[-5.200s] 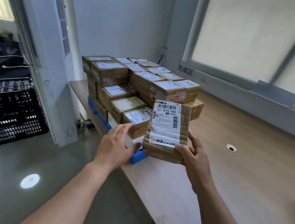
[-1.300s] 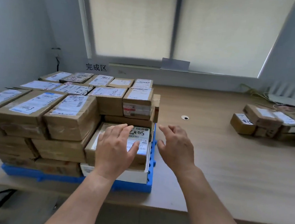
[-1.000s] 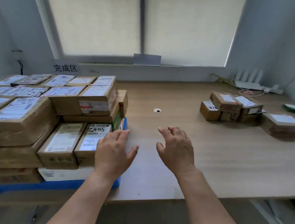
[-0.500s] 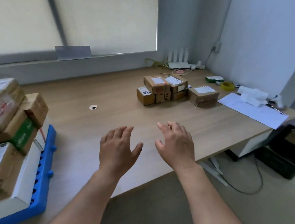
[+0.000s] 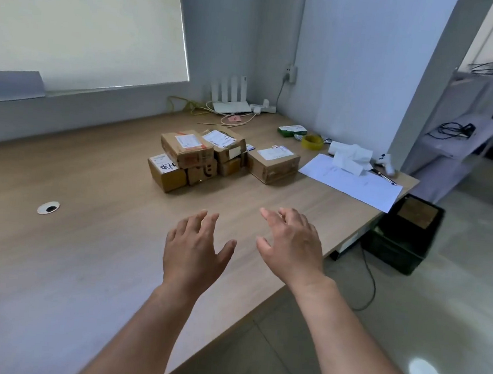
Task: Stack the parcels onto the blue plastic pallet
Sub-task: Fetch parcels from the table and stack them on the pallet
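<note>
Wooden tabletop [image 5: 85, 247] beneath two empty hands, left hand [image 5: 193, 252] and right hand [image 5: 292, 246], fingers spread and relaxed; taped cardboard parcels [image 5: 221, 159] cluster well beyond the fingertips.

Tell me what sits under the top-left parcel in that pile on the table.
The top-left parcel rests on two smaller ones: the handwritten-label box and the black-marked box. Whatever lies behind them is hidden.

nothing reads clearly. beyond the fingers [image 5: 204, 221] of the left hand [image 5: 194, 254], the nearest parcel [image 5: 170, 180] bears a white label [image 5: 164, 163] with black handwritten marks, too blurred to read. printed labels on the other parcels [image 5: 272, 171] are too small.
</note>
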Tool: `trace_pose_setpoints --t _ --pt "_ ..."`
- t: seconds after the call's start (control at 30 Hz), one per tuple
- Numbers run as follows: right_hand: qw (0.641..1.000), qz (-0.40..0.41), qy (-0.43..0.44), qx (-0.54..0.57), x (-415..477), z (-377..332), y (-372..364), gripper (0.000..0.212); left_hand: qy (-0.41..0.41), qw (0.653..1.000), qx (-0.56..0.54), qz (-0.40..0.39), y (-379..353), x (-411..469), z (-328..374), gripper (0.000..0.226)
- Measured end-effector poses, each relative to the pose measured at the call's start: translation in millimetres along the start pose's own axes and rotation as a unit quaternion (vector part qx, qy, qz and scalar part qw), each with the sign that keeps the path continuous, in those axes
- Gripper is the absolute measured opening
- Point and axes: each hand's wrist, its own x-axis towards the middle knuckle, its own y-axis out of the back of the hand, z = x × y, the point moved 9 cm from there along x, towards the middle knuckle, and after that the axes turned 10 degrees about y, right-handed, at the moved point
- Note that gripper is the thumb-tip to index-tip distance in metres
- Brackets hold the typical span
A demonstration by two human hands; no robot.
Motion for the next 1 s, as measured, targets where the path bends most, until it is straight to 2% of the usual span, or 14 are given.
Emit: trace_pose_setpoints --t 0.5,0.77,1.0 --pt "0.999 -0.022 -0.035 -0.022 156 139 -22 0.058 -0.009 0.998 -0.024 -0.052 -94 160 87 0.067" --pt "0.998 -0.046 -0.05 0.001 195 183 -58 0.058 0.019 0.997 -0.024 -0.068 -128 201 91 0.067" --pt "0.997 -0.07 -0.025 0.024 234 212 -79 0.058 0.07 0.993 -0.009 -0.09 -151 228 88 0.069"
